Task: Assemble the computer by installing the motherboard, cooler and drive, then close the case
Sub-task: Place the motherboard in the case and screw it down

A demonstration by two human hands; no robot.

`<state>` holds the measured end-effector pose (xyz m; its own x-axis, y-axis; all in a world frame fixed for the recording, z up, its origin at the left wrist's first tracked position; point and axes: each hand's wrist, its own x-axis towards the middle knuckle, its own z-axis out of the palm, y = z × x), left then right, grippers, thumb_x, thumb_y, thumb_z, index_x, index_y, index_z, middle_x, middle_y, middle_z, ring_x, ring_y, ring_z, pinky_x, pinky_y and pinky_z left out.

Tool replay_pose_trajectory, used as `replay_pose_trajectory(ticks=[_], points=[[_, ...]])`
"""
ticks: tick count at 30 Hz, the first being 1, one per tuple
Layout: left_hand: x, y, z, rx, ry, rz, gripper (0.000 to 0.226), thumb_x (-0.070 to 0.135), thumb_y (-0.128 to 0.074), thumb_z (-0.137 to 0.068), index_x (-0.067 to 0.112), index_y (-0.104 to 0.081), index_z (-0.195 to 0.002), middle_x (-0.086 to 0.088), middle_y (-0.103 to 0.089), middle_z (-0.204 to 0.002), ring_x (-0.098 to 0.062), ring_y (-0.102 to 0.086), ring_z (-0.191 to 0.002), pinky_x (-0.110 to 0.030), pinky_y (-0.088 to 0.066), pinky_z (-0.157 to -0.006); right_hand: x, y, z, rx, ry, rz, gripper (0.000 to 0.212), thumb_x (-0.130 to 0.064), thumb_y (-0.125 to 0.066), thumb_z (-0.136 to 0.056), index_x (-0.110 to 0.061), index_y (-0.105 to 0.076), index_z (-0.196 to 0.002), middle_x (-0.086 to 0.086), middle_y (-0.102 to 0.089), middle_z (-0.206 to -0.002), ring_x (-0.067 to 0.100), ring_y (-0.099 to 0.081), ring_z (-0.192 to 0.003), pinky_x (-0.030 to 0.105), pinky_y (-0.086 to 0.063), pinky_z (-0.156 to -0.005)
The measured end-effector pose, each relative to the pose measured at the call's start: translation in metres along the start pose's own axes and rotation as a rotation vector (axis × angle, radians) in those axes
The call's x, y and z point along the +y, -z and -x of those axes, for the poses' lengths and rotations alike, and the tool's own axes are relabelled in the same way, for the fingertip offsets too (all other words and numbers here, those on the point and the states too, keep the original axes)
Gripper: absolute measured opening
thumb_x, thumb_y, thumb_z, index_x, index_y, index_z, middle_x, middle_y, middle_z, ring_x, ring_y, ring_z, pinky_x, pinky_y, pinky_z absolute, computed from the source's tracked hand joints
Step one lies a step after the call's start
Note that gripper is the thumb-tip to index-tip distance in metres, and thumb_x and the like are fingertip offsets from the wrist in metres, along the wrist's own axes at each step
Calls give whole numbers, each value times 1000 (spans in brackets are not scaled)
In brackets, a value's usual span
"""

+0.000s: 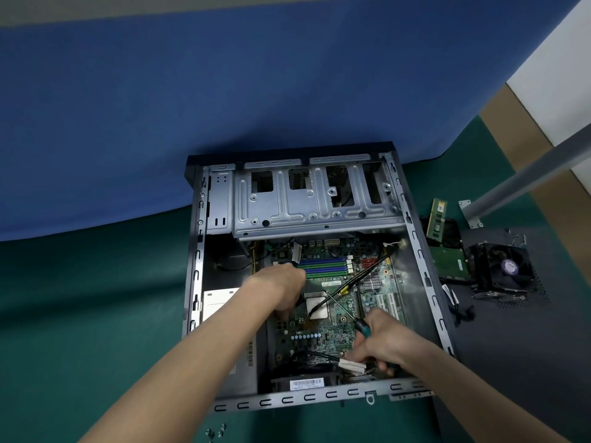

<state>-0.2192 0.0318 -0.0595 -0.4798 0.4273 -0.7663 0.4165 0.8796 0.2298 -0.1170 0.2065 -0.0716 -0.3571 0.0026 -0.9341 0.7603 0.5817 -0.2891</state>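
Loose screws (216,432) lie outside the case (287,401). Left hand (281,289) has fingers bent down onto the motherboard (332,338), seated inside, likely steadying it; can't tell if it holds anything. Right hand (383,343) grips a screwdriver (363,326), probably for mounting screws. Drive (447,263) and cooler (502,270) wait outside, to the right. Barcode sticker (307,384) unreadable.

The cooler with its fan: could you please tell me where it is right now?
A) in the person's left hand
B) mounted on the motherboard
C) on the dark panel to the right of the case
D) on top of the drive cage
C: the cooler stands on the dark panel outside the case, and the motherboard has its socket uncovered.
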Motion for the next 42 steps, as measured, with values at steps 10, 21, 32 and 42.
replay_pose_trajectory(ticks=[10,21,32,42], points=[[7,-21,-4,-115,4,-21,28,1,-64,-85,2,-60,-113,-13,-59,-121,-27,-59,-105,-30,-50,-84,2,1,-4,54,47,-68,24,-16,-75,-83,-4,-58,-94,8,-58,-74,9,-46,-38,21,-44,-41],[4,-13,14,226,41,77,14,8,-64,-83,15,-59,-94,-6,-52,-105,-27,-56,-98,-31,-38,-71,-13,1,-15,324,243,175,6,-15,-56,-96,-13,-51,-94,2,-58,-88,10,-55,-61,14,-43,-50],[10,-23,27,584,45,527,13,10,-68,-77,21,-73,-79,3,-70,-76,-14,-64,-77,-17,-47,-69,-21,-3,-8,626,327,429,38,-22,-67,-88,-9,-54,-121,10,-49,-134,30,-32,-137,39,-30,-113],[18,-30,28,442,-59,1388,10,-1,-73,-76,7,-72,-69,-9,-68,-59,-12,-62,-51,-20,-51,-54,-39,-16,19,586,718,-77,12,-7,-79,-75,-12,-69,-80,-6,-61,-80,2,-51,-67,18,-43,-65]])
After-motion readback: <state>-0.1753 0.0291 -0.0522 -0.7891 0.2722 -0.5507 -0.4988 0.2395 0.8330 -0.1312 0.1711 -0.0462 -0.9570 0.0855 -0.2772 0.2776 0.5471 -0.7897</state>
